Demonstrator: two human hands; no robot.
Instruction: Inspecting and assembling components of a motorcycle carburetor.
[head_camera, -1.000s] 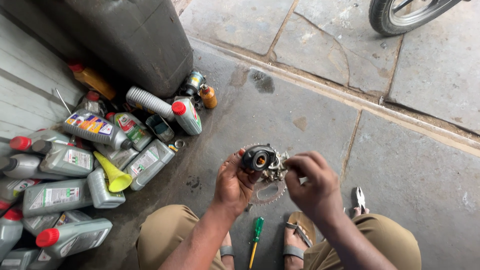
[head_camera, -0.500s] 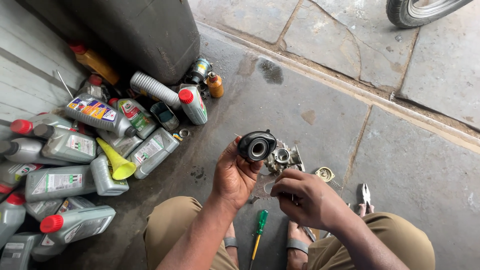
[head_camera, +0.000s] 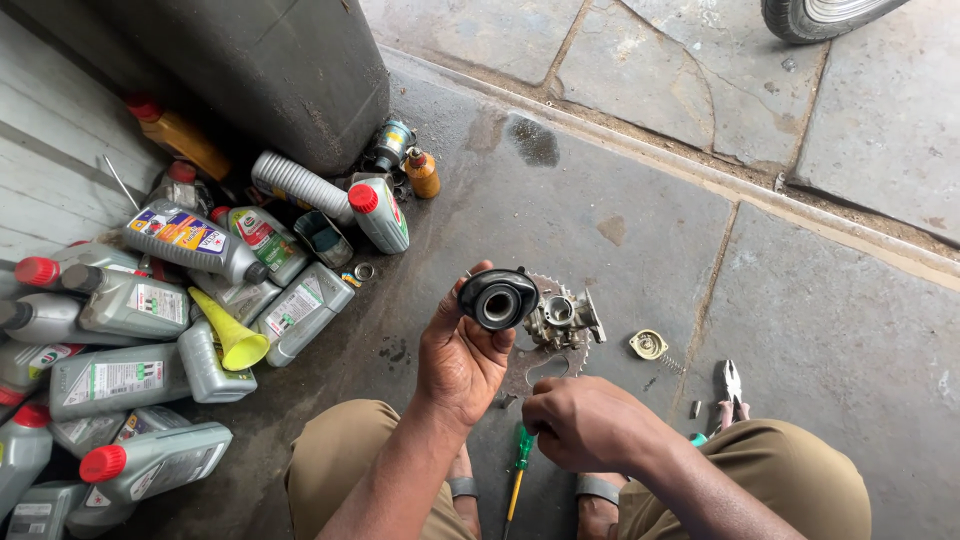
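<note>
Rubber boot (head_camera: 497, 299) in left hand (head_camera: 460, 365), seemingly.

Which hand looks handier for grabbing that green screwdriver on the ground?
Probably the right hand: it is free and hovers just beside the green screwdriver, while the left hand holds the black rubber part.

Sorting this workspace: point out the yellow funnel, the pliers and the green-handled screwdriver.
yellow funnel (head_camera: 232, 338), head view, on its wide cone.
pliers (head_camera: 729, 383), head view, on the metal jaws near the pivot.
green-handled screwdriver (head_camera: 521, 447), head view, on the green handle.
</note>
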